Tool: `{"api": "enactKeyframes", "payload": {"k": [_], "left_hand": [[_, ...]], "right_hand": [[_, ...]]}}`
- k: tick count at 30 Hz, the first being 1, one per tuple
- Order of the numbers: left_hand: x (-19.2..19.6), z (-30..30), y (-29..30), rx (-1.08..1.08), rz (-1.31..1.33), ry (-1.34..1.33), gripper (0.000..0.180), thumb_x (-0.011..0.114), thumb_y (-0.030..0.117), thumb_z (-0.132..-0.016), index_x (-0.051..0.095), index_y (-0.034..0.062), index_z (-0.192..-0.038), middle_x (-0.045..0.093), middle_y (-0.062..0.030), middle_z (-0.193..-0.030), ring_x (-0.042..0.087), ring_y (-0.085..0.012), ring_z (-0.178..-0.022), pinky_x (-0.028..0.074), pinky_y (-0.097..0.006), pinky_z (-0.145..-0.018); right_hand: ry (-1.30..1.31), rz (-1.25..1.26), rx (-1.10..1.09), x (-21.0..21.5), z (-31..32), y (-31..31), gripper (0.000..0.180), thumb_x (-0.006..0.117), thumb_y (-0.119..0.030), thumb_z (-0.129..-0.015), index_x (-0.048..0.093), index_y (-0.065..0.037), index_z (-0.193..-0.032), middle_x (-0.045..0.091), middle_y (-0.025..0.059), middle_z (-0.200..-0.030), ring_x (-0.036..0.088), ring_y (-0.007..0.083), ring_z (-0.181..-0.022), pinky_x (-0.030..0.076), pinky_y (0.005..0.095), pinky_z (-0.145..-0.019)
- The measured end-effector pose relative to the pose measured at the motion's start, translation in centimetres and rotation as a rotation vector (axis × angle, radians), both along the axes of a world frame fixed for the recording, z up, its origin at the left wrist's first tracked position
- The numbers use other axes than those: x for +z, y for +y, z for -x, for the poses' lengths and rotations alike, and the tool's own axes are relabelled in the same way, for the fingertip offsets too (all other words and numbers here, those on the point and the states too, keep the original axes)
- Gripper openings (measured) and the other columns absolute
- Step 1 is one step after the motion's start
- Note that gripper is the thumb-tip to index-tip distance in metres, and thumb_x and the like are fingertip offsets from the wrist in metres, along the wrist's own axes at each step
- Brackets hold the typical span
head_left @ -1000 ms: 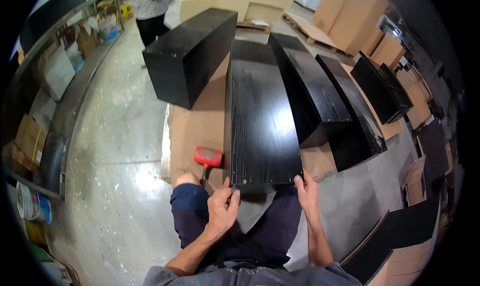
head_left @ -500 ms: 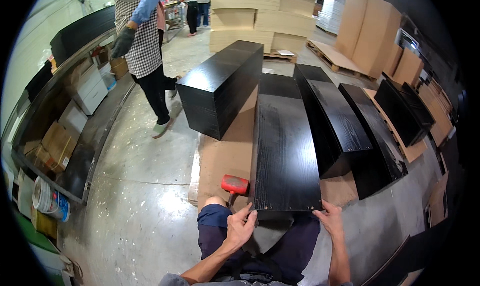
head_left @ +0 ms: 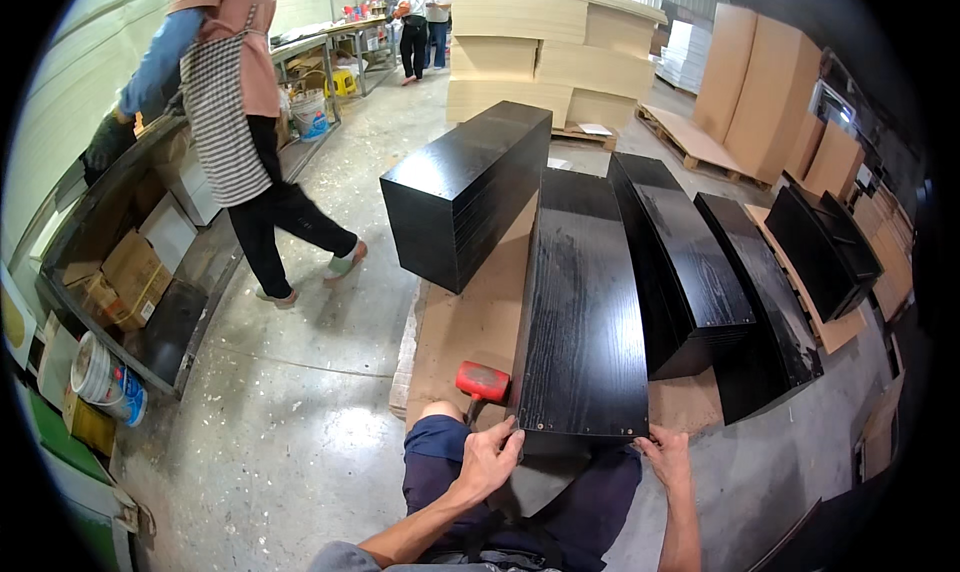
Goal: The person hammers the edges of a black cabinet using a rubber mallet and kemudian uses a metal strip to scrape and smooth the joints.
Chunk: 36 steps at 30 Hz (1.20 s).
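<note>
A long black wood-grain panel (head_left: 583, 302) stretches away from me over my knees, small round fittings along its near edge. My left hand (head_left: 490, 459) is closed on the near left corner, thumb and fingers pinching the edge. At the near right corner, my right hand (head_left: 666, 456) has its fingers closed on the edge; some fingertips are hidden. Just left of the panel, near my left knee, lies a red-headed mallet (head_left: 482, 381). A brown cardboard sheet (head_left: 455, 337) is spread underneath.
To the left is a stack of black boards (head_left: 465, 192); on the right, more black panels (head_left: 680, 242) lie in a pile. A co-worker (head_left: 245, 142) is by the dark-framed bench at left. A bucket (head_left: 108, 377) is near it. Pale boards (head_left: 550, 52) are stacked behind.
The co-worker has stepped left, one gloved arm now over the bench. My view has shifted slightly, while both hands stay at the panel's near corners.
</note>
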State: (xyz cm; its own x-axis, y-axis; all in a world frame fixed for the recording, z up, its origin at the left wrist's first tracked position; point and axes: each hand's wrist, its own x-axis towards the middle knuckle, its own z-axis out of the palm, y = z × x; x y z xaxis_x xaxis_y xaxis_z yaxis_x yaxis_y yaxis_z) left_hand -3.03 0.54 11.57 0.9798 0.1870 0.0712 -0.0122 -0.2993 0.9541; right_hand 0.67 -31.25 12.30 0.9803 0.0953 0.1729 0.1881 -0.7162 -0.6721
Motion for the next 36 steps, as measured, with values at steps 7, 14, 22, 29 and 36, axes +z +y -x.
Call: {"api": "enactKeyframes", "payload": {"k": [7,14,22,29,36], "left_hand": [[1.4,0.1,0.0,-0.022,-0.063,0.022,0.037,0.061,0.02,-0.087,0.063,-0.0075,-0.111,0.058,-0.0266,-0.066,0.061,-0.0269,-0.05,0.046,-0.036,-0.052],[-0.8,-0.1,-0.3,0.039,-0.042,-0.059,0.029,0.06,0.019,-0.086,0.066,-0.0015,-0.106,0.059,-0.0267,-0.069,0.063,-0.0322,-0.054,0.047,-0.039,-0.053],[-0.1,-0.3,-0.4,0.004,-0.112,-0.053,0.021,0.06,0.02,-0.086,0.063,-0.0016,-0.086,0.056,-0.0252,-0.063,0.059,-0.04,-0.057,0.045,-0.044,-0.054],[0.7,-0.2,-0.5,0.003,-0.093,-0.038,0.021,0.06,0.02,-0.086,0.064,-0.001,-0.086,0.057,-0.024,-0.062,0.059,-0.0393,-0.057,0.045,-0.044,-0.054],[0.5,-0.2,-0.1,0.021,-0.112,-0.04,0.024,0.062,0.02,-0.086,0.065,-0.003,-0.085,0.055,-0.019,-0.058,0.055,-0.0263,-0.05,0.042,-0.039,-0.051]], "right_hand": [[-0.053,0.182,0.015,-0.6,0.1,-0.4,0.02,0.074,-0.017,-0.077,0.065,-0.001,-0.085,0.062,0.021,-0.074,0.062,0.039,-0.07,0.047,0.0426,-0.06],[-0.105,0.156,0.058,-1.3,-0.2,-0.6,0.024,0.073,-0.018,-0.078,0.059,0.001,-0.075,0.06,0.0214,-0.07,0.06,0.0407,-0.069,0.045,0.0452,-0.058],[-0.168,0.194,0.079,-1.4,-0.2,-0.8,0.028,0.072,-0.018,-0.078,0.055,0.001,-0.07,0.059,0.0217,-0.068,0.059,0.0416,-0.067,0.045,0.0451,-0.057],[-0.206,0.218,0.099,-1.0,-0.1,-0.7,0.026,0.072,-0.015,-0.078,0.055,0.001,-0.069,0.058,0.0215,-0.068,0.059,0.0408,-0.066,0.045,0.0453,-0.057],[-0.044,0.115,0.027,-1.1,0.0,-0.6,0.021,0.073,-0.015,-0.078,0.062,0.004,-0.075,0.061,0.0227,-0.07,0.063,0.0383,-0.067,0.048,0.0405,-0.057]]}}
